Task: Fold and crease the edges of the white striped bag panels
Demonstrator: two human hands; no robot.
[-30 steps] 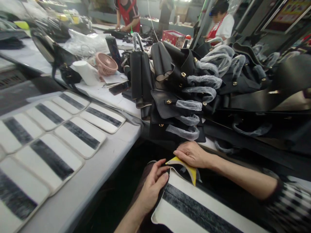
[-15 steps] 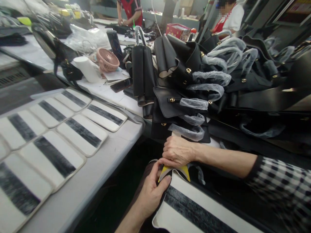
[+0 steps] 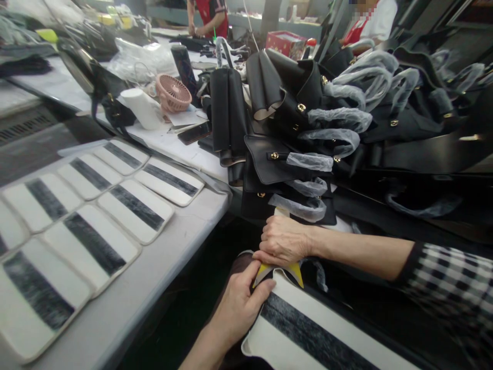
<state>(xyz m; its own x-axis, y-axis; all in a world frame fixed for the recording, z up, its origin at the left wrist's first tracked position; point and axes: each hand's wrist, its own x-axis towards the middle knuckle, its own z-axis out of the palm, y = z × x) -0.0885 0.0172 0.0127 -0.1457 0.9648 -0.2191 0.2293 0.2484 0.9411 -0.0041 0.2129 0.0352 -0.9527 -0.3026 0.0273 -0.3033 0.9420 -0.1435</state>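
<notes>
A white panel with a black stripe [image 3: 308,334] lies across my lap at the bottom middle. A yellow strip [image 3: 295,271] peels up at its top corner. My left hand [image 3: 241,303] is closed on that corner, thumb pressed on the panel's edge. My right hand [image 3: 283,240] is curled over the same corner from above, its fingertips pinching the yellow strip. My right forearm, in a checked sleeve, reaches in from the right.
Several matching striped panels [image 3: 134,205] lie in rows on the grey table [image 3: 162,267] at left. Black handbags [image 3: 285,128] with wrapped handles are heaped behind my hands. A pink fan [image 3: 173,92] and a paper roll [image 3: 142,108] stand farther back. Two people work at the far benches.
My right hand slid left from lying flat beside the yellow strip to curling over the corner. My left hand moved up and closed on the panel's corner. The view shifted slightly.
</notes>
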